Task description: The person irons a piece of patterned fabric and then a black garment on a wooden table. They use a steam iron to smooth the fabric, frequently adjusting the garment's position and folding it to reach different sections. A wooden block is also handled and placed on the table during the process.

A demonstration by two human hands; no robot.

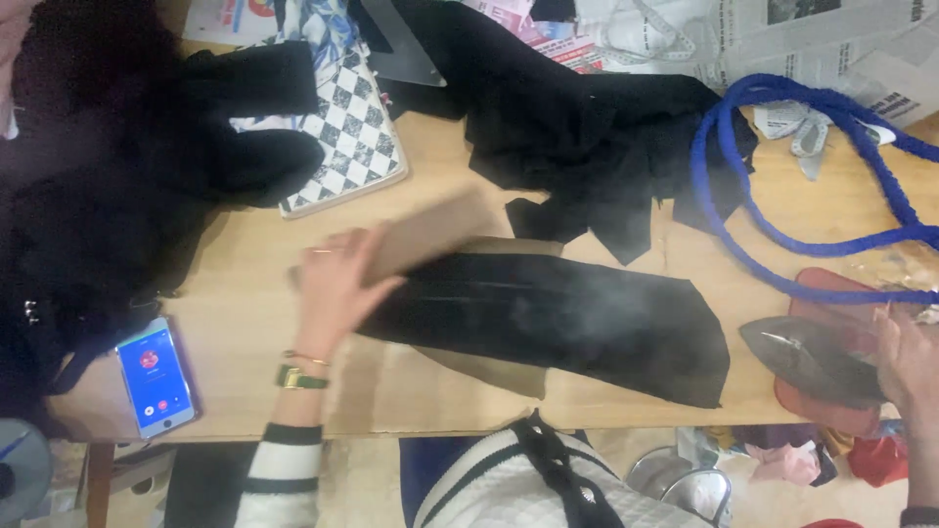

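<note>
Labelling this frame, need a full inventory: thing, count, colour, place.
black fabric panel: 1, black, table centre, over brown paper
brown paper piece: 1, tan, under left hand
black fabric scraps: pile, black, upper centre
black garment: 1, black, left side
checked board: 1, black and white, upper left
phone: 1, lit blue screen, lower left edge
blue cord: 1, blue, right side
iron: 1, dark grey, on red pad at right
red pad: 1, red, right edge
newspapers: several, top right
table: 1, light wood
left hand: flat on paper and fabric, watch on wrist
right hand: at the iron, grip unclear
</note>
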